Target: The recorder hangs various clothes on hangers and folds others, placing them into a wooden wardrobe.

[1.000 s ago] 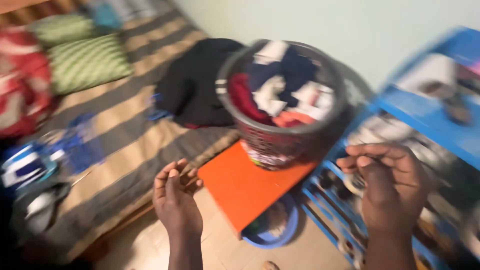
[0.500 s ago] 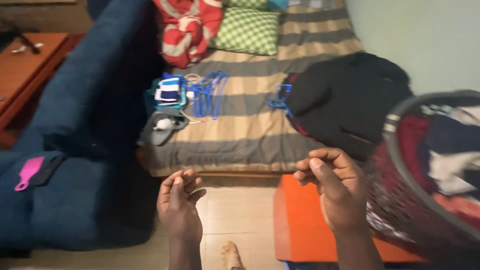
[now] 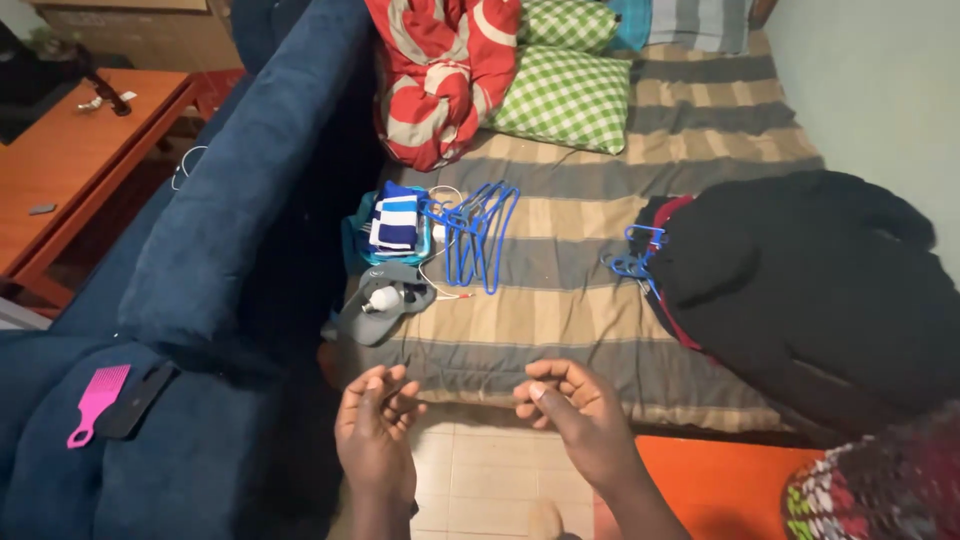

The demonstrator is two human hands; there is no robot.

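Head view: both hands were held empty, fingers loosely curled, just off the bed's (image 3: 560,330) near edge. The hangers (image 3: 478,232) lay further up the bed, long axis pointing away, nearer the left hand (image 3: 375,430) than the right hand (image 3: 575,415).

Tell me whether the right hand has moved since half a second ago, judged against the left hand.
Yes. The right hand has dropped and closed toward the left hand; earlier it stood higher and farther off. Both hover empty before the bed edge.
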